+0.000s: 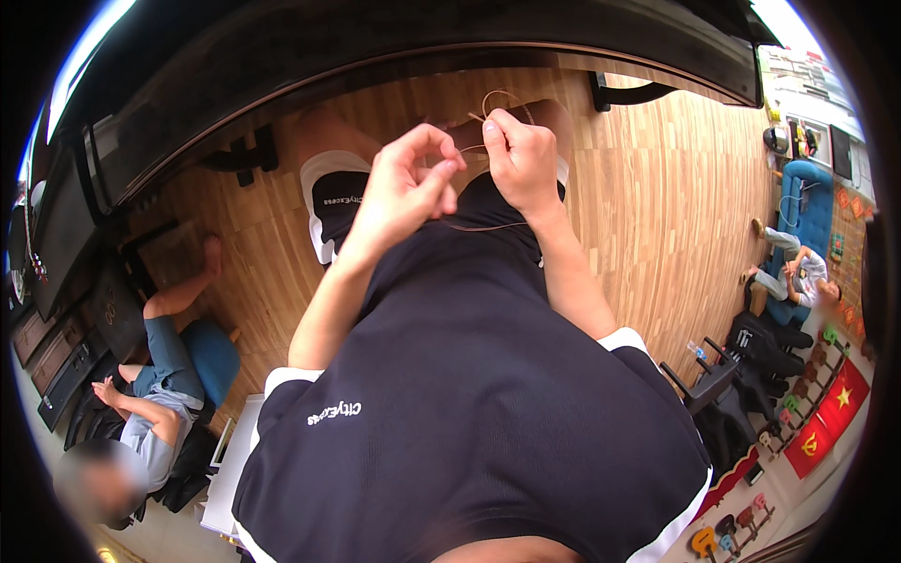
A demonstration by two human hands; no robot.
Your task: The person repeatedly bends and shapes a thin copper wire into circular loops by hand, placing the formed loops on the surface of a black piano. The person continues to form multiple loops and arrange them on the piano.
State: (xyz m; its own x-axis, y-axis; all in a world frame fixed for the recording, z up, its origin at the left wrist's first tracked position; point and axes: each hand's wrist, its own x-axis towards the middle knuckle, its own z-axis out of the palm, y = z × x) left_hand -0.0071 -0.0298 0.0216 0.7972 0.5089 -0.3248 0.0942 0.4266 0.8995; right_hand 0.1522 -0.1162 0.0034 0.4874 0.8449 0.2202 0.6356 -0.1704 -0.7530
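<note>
My right hand (521, 164) is closed in a pinch on a thin brown cord (488, 227), whose small loop rises above the thumb and fingertips. My left hand (408, 188) is beside it, fingers curled and thumb bent toward them, with the cord at its fingertips. A length of cord droops below both hands across my dark shirt (474, 357) and shorts.
A dark table edge (450, 42) runs overhead in the view, above a wooden floor (657, 206). A seated person (160, 413) is at the left, another (798, 272) sits on a blue sofa (802, 188) at the right, near black chairs (741, 375).
</note>
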